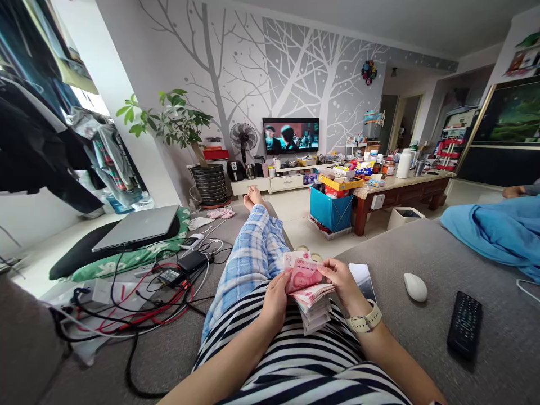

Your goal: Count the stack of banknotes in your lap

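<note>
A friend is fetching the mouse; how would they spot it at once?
On the grey sofa, look to the right of the right hand. There the mouse lies between that hand and the remote. It is white and rounded; the remote is long and black, with buttons.

This is a living room of a home: near sofa (405,349), far television (291,136), left hanging clothes (34,135).

Banknotes (312,295) are paper, the sofa (413,337) rough cloth, the laptop (137,226) perhaps metal.
</note>
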### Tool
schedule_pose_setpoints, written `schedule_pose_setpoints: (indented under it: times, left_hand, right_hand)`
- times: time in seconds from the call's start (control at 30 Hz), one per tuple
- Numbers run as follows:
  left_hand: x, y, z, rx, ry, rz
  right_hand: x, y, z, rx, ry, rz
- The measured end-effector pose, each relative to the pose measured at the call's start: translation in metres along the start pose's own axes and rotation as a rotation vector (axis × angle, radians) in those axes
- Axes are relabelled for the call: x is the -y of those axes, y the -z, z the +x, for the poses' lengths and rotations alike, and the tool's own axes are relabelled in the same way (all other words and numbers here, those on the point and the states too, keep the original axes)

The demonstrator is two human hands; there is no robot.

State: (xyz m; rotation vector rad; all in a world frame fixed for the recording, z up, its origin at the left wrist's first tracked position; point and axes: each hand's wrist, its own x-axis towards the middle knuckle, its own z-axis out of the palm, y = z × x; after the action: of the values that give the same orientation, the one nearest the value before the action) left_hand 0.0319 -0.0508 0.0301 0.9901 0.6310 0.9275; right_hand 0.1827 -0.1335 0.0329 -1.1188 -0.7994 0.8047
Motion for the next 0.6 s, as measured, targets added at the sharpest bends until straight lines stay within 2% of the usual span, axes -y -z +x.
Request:
schedule_pose_setpoints:
  times: [0.6]
  left_hand:
    - [-0.0035,-0.0024,0.0005,0.005,-0.004,-0.040]
  right_hand:
    - [-0.0020,0.0043,-0.0020,0.022,0.058,0.001]
